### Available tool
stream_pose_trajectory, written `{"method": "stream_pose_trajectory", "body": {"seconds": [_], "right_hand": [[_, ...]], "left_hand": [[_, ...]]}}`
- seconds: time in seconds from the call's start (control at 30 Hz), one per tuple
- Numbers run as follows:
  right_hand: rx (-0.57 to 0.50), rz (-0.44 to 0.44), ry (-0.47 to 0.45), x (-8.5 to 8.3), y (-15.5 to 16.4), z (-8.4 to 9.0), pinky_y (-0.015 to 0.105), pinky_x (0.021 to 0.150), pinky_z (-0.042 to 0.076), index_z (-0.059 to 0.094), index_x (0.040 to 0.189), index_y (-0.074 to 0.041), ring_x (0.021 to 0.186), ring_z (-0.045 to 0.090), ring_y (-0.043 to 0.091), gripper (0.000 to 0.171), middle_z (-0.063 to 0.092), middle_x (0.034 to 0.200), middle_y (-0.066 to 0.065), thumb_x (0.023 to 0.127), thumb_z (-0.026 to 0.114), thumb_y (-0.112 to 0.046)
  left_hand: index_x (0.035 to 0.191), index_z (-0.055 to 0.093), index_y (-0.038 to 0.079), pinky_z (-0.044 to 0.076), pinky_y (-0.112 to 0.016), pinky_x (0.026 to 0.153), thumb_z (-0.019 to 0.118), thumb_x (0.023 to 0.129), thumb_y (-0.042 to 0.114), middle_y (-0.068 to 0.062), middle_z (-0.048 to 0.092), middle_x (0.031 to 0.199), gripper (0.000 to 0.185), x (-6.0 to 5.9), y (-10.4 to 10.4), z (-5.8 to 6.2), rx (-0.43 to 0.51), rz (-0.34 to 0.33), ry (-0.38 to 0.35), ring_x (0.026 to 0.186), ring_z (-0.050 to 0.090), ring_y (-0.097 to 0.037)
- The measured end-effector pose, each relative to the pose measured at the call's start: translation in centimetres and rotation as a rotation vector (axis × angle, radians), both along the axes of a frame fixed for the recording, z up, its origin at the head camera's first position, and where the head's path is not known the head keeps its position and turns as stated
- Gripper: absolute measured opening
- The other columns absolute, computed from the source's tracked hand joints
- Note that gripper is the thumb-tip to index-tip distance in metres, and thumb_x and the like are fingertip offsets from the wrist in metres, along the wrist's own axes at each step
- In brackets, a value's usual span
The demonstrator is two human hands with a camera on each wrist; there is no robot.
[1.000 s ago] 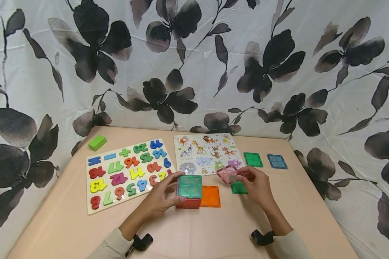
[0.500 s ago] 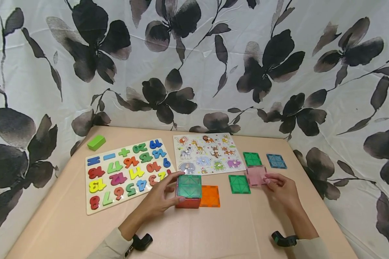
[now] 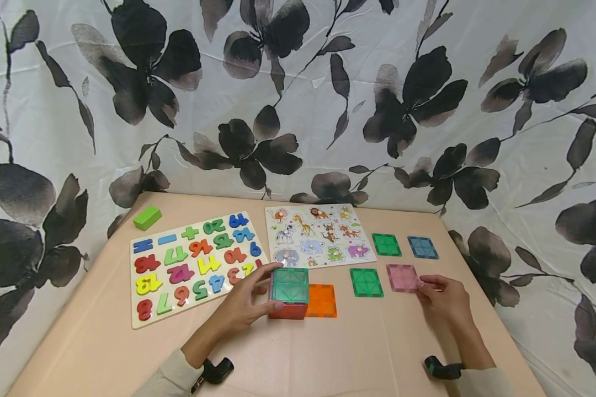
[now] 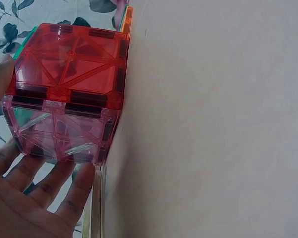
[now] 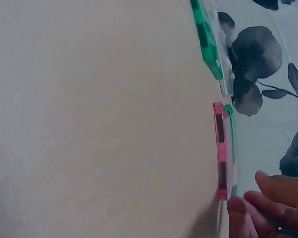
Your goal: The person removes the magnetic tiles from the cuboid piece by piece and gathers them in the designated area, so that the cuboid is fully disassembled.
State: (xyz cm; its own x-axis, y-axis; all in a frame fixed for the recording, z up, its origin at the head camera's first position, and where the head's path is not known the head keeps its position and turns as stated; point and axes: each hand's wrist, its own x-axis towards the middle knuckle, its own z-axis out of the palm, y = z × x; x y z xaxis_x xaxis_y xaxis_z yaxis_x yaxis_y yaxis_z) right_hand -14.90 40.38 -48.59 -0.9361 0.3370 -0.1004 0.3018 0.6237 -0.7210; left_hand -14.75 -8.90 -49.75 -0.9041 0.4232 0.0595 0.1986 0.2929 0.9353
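Observation:
My left hand [image 3: 250, 298] grips a cube of magnetic tiles [image 3: 289, 292] by its left side. The cube has a green top, a red front [image 4: 72, 64] and a pink side [image 4: 62, 131], where fingers [image 4: 54, 183] rest. An orange magnetic tile [image 3: 322, 300] lies flat against its right side. At the right, a pink magnetic tile [image 3: 402, 278] lies on the table, with fingertips of my right hand [image 3: 447, 300] at its right edge. In the right wrist view its thumb [image 5: 277, 188] stands apart from the pink tile [image 5: 221, 151].
Left of the pink tile lies a green tile [image 3: 367, 283]; another green tile [image 3: 387, 245] and a blue tile [image 3: 423, 247] lie farther back. A number puzzle board [image 3: 166, 314] is at left, an animal puzzle board [image 3: 320, 234] behind, and a green block [image 3: 148, 218] at the back left corner.
My right hand has carried the pink tile rightward from near the cube and laid it on the table, right of the front green tile. My left hand has stayed on the cube.

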Motion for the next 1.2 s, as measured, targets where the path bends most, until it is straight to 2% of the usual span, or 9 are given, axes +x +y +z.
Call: {"method": "stream_pose_trajectory", "body": {"seconds": [0.1,0.17,0.3,0.37,0.57,0.67,0.87,1.0,1.2], "right_hand": [[0.179,0.021,0.058,0.4,-0.9,0.5,0.021,0.064,0.057,0.073,0.128,-0.001,0.087,0.074,0.028,0.031,0.077,0.110,0.022,0.103,0.071,-0.019],[0.232,0.058,0.112,0.5,-1.9,1.1,0.019,0.067,0.055,0.074,0.128,-0.003,0.094,0.075,0.033,0.031,0.078,0.114,0.023,0.101,0.074,-0.018],[0.234,0.167,0.199,0.5,-4.6,2.0,0.011,0.076,0.053,0.074,0.130,-0.009,0.101,0.074,0.032,0.034,0.079,0.115,0.016,0.098,0.079,-0.019],[0.218,0.233,0.221,0.4,-6.2,2.2,0.014,0.081,0.057,0.074,0.131,-0.012,0.103,0.074,0.030,0.037,0.079,0.116,0.013,0.095,0.082,-0.021],[0.160,0.401,0.152,0.3,-11.3,2.1,0.046,0.097,0.062,0.073,0.133,-0.019,0.114,0.069,0.028,0.049,0.076,0.126,0.005,0.087,0.090,-0.024],[0.132,0.472,0.087,0.2,-13.5,1.6,0.053,0.104,0.059,0.072,0.135,-0.022,0.122,0.065,0.028,0.055,0.074,0.133,0.001,0.084,0.092,-0.026],[0.178,0.608,0.067,-0.1,-16.3,0.5,0.055,0.115,0.049,0.073,0.135,-0.023,0.131,0.058,0.024,0.063,0.071,0.135,-0.006,0.077,0.097,-0.030],[0.207,0.677,0.073,-0.2,-17.1,0.1,0.056,0.117,0.046,0.073,0.135,-0.022,0.128,0.057,0.022,0.067,0.071,0.135,-0.006,0.074,0.099,-0.030],[0.254,0.726,0.100,-0.2,-17.4,-0.2,0.053,0.111,0.050,0.074,0.132,-0.024,0.123,0.055,0.019,0.067,0.069,0.128,-0.004,0.072,0.101,-0.028]], "left_hand": [[0.158,0.043,0.038,0.046,-0.067,0.116,0.082,0.094,0.034,-0.011,0.053,0.161,0.075,0.0,0.0,0.0,0.000,-0.002,-0.001,0.134,0.062,-0.041],[0.158,0.043,0.038,0.046,-0.067,0.116,0.082,0.094,0.034,-0.011,0.053,0.161,0.075,0.0,0.0,0.0,-0.002,-0.002,-0.001,0.134,0.062,-0.040],[0.158,0.043,0.038,0.046,-0.066,0.116,0.082,0.095,0.034,-0.011,0.053,0.160,0.075,0.0,0.0,0.0,-0.006,0.001,0.006,0.133,0.063,-0.040],[0.158,0.043,0.038,0.046,-0.066,0.116,0.082,0.095,0.034,-0.011,0.053,0.160,0.075,0.0,0.0,0.1,-0.005,0.002,0.008,0.132,0.064,-0.040],[0.159,0.043,0.038,0.047,-0.065,0.115,0.082,0.095,0.033,-0.011,0.052,0.162,0.075,0.0,0.0,0.1,0.002,-0.001,-0.002,0.134,0.062,-0.041],[0.159,0.042,0.037,0.048,-0.065,0.115,0.081,0.096,0.033,-0.012,0.052,0.161,0.074,0.1,0.0,0.1,0.005,-0.007,-0.004,0.134,0.062,-0.041],[0.159,0.042,0.036,0.047,-0.067,0.115,0.081,0.096,0.034,-0.013,0.052,0.161,0.074,0.0,0.0,0.0,0.004,-0.011,0.001,0.133,0.062,-0.042],[0.159,0.043,0.036,0.047,-0.067,0.115,0.081,0.096,0.034,-0.013,0.052,0.161,0.074,0.0,0.0,-0.1,0.002,-0.011,0.000,0.133,0.062,-0.042],[0.159,0.043,0.035,0.046,-0.067,0.115,0.082,0.095,0.034,-0.013,0.053,0.160,0.075,-0.1,0.1,0.0,0.002,-0.011,0.014,0.132,0.063,-0.042]]}}
